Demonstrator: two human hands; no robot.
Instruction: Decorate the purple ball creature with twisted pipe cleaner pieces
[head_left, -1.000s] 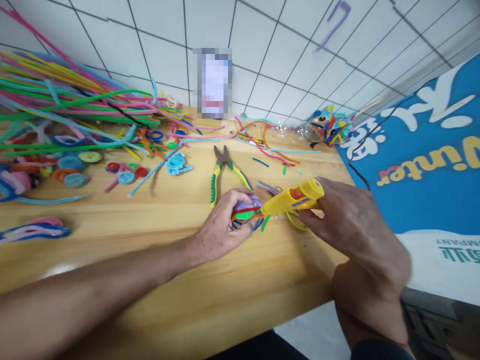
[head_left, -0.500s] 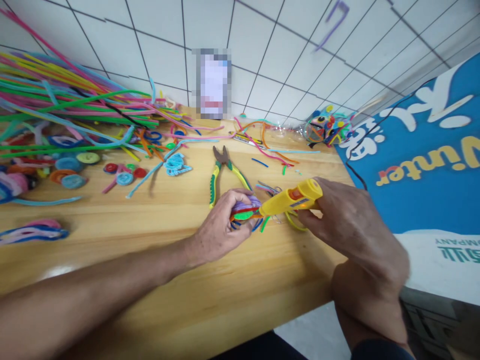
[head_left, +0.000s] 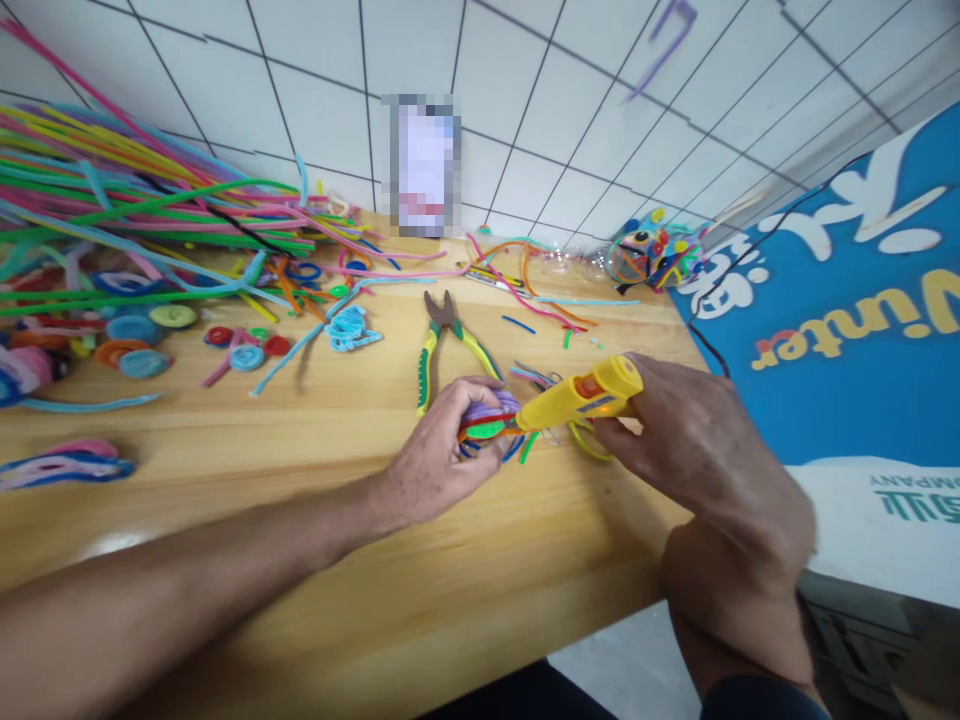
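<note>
Between the fingers of my left hand (head_left: 442,455) is a pipe-cleaner craft piece (head_left: 486,430) with purple, red, green, orange and blue coils. My right hand (head_left: 694,450) is wrapped round a yellow glue gun (head_left: 581,393). The gun's nozzle points left and meets the craft piece at its right edge, though I cannot tell whether it touches. Just behind my left hand lie pliers (head_left: 444,340) with green and yellow handles, their jaws parted. A pair of scissors (head_left: 589,440), partly hidden under the glue gun, rests on the table.
Many coloured pipe cleaners (head_left: 150,210) are heaped at the left, with coiled discs (head_left: 139,345) before them. A phone (head_left: 425,170) leans on the tiled wall. A blue printed board (head_left: 847,330) stands right. A light-blue bundle (head_left: 352,328) and a cutter knife (head_left: 491,277) lie on the wooden table.
Almost nothing differs. Both hands, the glue gun and the craft piece hold nearly the same positions; the whole view has shifted very slightly.
</note>
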